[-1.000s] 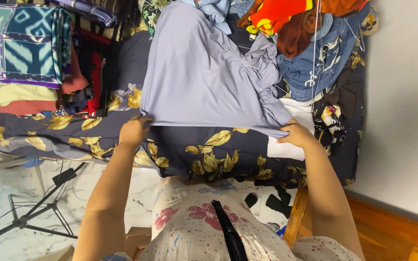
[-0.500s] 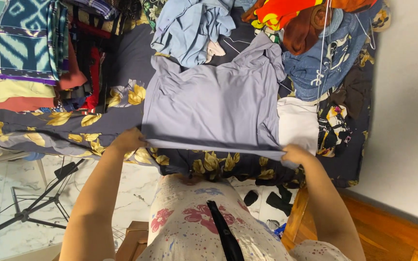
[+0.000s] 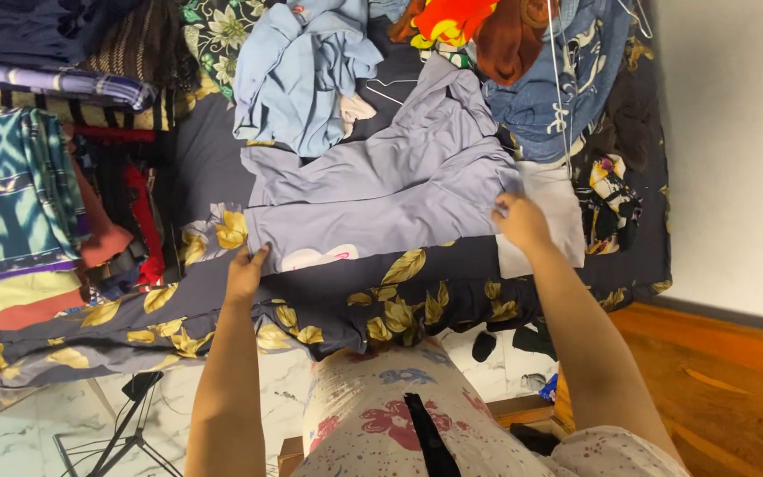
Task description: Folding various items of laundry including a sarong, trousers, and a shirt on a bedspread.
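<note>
A lavender-grey garment (image 3: 381, 190) lies spread on the bed, with a white and pink print showing at its near hem. My left hand (image 3: 245, 272) pinches the garment's near left corner. At the garment's right edge my right hand (image 3: 519, 221) grips the fabric, next to a white cloth (image 3: 558, 208). Both hands rest low on the dark floral bedspread (image 3: 337, 296).
A light blue shirt (image 3: 306, 66) is bunched behind the garment. Orange, brown and denim clothes (image 3: 567, 62) pile at the back right. Folded patterned fabrics (image 3: 19, 190) stack at the left. A wire hanger (image 3: 390, 88) lies near the blue shirt. A tripod (image 3: 125, 424) stands on the marble floor.
Both hands have lowered the lifted garment onto the bed and moved forward with it. It now lies flat with its printed hem showing.
</note>
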